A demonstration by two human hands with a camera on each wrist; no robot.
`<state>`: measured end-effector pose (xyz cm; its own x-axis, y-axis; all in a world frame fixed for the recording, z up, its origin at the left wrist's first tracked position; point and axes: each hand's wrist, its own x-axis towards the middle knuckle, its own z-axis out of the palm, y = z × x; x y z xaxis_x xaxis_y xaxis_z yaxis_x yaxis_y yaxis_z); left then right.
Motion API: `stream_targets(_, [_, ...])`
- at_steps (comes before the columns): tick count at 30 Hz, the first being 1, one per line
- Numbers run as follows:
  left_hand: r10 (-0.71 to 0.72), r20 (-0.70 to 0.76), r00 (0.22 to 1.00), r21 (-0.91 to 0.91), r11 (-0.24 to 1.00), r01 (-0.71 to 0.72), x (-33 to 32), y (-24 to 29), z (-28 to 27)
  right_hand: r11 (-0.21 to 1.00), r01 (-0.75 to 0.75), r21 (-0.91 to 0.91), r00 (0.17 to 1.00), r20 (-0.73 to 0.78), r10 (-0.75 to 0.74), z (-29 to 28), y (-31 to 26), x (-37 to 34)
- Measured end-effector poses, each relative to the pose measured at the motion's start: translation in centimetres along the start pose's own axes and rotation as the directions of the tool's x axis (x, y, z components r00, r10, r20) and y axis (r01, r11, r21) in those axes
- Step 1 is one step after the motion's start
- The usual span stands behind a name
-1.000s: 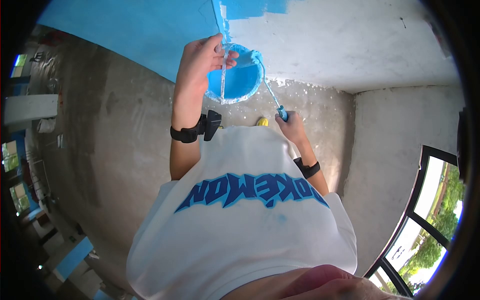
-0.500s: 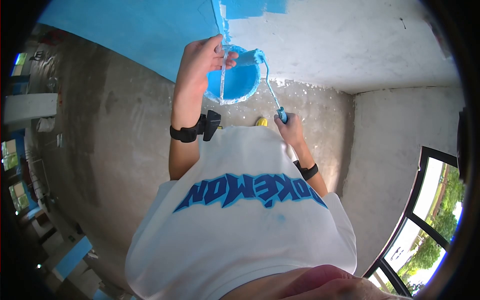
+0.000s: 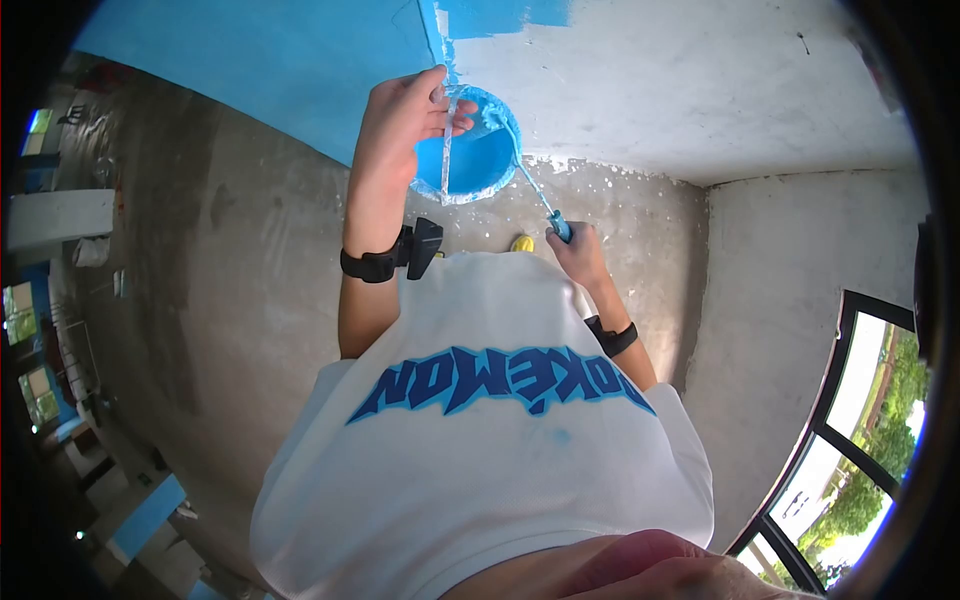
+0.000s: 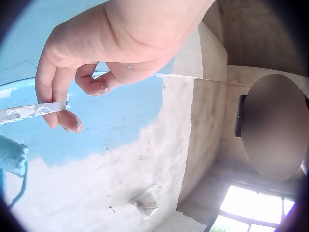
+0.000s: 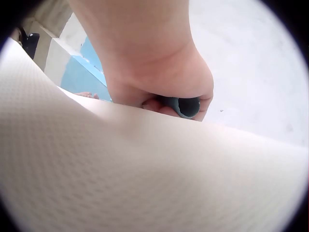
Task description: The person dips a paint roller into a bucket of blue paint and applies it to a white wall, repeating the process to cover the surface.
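Observation:
My left hand hooks its fingers round the white, paint-smeared bail of a paint bucket, which hangs in front of my body. Light-blue paint coats the bucket's rim and inside. In the left wrist view, the bail crosses the curled fingers. My right hand grips the blue handle of a paint roller. The roller's paint-covered head is at the bucket's far right inner side. In the right wrist view, the hollow handle end pokes out of the fist.
A blue-painted wall meets a partly painted white wall in a corner beyond the bucket. Below is a paint-spotted concrete floor. A yellow shoe tip shows under the shirt. Dark-framed windows stand at right.
The roller head rose a little at the bucket's right rim, then dropped back toward the inside. The right hand shifted slightly left. The left hand kept its place on the bail.

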<state>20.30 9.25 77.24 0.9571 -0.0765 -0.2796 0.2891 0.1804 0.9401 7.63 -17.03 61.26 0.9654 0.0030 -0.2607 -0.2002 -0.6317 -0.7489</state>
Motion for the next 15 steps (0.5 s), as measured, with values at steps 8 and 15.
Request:
stream_targets(8, [0.010, 0.029, 1.000, 0.000, 1.000, -0.010, 0.05, 0.09, -0.13, 1.000, 0.006, -0.014, 1.000, -0.012, -0.006, -0.25, -0.52, 0.07])
stream_targets(15, [0.012, 0.006, 1.000, -0.002, 1.000, -0.012, 0.30, -0.17, -0.26, 0.999, 0.002, -0.038, 1.000, -0.028, -0.003, -0.43, -0.38, 0.18])
